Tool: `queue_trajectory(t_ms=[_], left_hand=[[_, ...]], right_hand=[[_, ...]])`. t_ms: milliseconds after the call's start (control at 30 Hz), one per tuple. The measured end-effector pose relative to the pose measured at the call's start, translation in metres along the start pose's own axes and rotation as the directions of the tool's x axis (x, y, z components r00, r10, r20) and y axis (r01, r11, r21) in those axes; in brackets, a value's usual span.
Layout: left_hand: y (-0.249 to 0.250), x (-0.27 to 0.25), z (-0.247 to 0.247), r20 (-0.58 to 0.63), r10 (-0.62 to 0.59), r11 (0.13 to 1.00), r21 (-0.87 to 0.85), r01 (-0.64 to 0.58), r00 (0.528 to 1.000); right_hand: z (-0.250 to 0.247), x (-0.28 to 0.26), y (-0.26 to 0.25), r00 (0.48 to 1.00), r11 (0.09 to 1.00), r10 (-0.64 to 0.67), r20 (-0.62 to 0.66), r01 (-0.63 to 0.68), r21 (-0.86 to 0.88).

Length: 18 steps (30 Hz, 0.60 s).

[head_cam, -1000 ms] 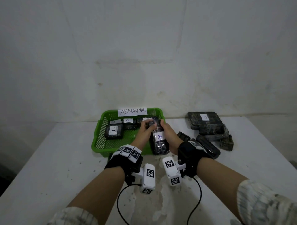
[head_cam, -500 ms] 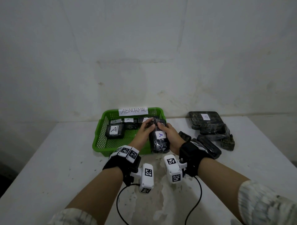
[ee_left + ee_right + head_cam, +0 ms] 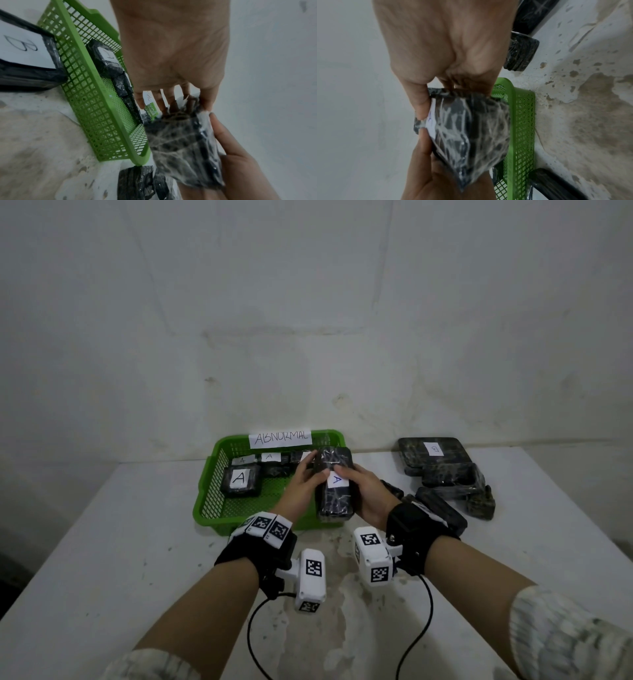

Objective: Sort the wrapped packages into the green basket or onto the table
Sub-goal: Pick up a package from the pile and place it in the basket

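Both hands hold one black wrapped package (image 3: 334, 484) with a white "A" label, above the right front corner of the green basket (image 3: 209, 501). My left hand (image 3: 305, 477) grips its left side, thumb on top. My right hand (image 3: 359, 487) grips its right side, thumb by the label. The same package (image 3: 185, 147) fills the left wrist view, and in the right wrist view this package (image 3: 467, 129) sits between both thumbs. Several "A" packages (image 3: 239, 481) lie inside the basket.
The basket carries an "ABNORMAL" sign (image 3: 281, 438) on its far rim. A pile of dark packages (image 3: 445, 474), one marked "B", lies on the white table (image 3: 102, 559) to the right. A wall rises right behind the table. Cables trail from my wrist cameras.
The held package has moved slightly away from me and upward, toward the basket's far right corner, with both hands keeping hold of it.
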<state>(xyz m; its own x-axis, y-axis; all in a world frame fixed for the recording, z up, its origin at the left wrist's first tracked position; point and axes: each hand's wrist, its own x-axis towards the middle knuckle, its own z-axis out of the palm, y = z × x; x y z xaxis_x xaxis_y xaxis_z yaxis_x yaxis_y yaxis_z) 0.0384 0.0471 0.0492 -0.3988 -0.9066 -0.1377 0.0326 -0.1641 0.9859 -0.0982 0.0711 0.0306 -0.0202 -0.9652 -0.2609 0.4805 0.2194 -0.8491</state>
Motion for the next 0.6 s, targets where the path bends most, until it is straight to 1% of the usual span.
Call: queue_trajectory(t_ms=[100,167,300,400,500,600], left_hand=[[0.001,0.001,0.001,-0.022,0.023,1.0,-0.021,-0.024,0.999],[0.002,0.001,0.0,-0.037,0.023,1.0,-0.015,-0.024,0.999],[0.0,-0.002,-0.002,-0.005,-0.007,0.999,0.041,0.007,1.0],[-0.005,-0.002,-0.005,-0.002,-0.027,0.999,0.042,0.027,1.0],[-0.005,-0.001,-0.007,-0.021,-0.023,1.0,0.017,0.023,1.0],[-0.002,-0.001,-0.011,-0.015,-0.036,0.999,-0.009,0.035,0.999]], right_hand=[[0.002,-0.002,-0.001,0.997,0.999,0.051,0.056,-0.051,-0.014],[0.001,-0.003,-0.002,0.994,0.996,0.082,0.068,-0.08,-0.034],[-0.001,-0.004,-0.001,0.999,0.997,0.043,0.025,-0.041,-0.069],[0.0,-0.004,0.003,1.0,0.997,0.018,0.004,-0.017,-0.069],[0.001,-0.003,0.006,0.999,0.998,0.037,0.024,-0.035,-0.056],[0.0,-0.002,0.006,0.998,0.998,0.053,0.032,-0.052,-0.03]])
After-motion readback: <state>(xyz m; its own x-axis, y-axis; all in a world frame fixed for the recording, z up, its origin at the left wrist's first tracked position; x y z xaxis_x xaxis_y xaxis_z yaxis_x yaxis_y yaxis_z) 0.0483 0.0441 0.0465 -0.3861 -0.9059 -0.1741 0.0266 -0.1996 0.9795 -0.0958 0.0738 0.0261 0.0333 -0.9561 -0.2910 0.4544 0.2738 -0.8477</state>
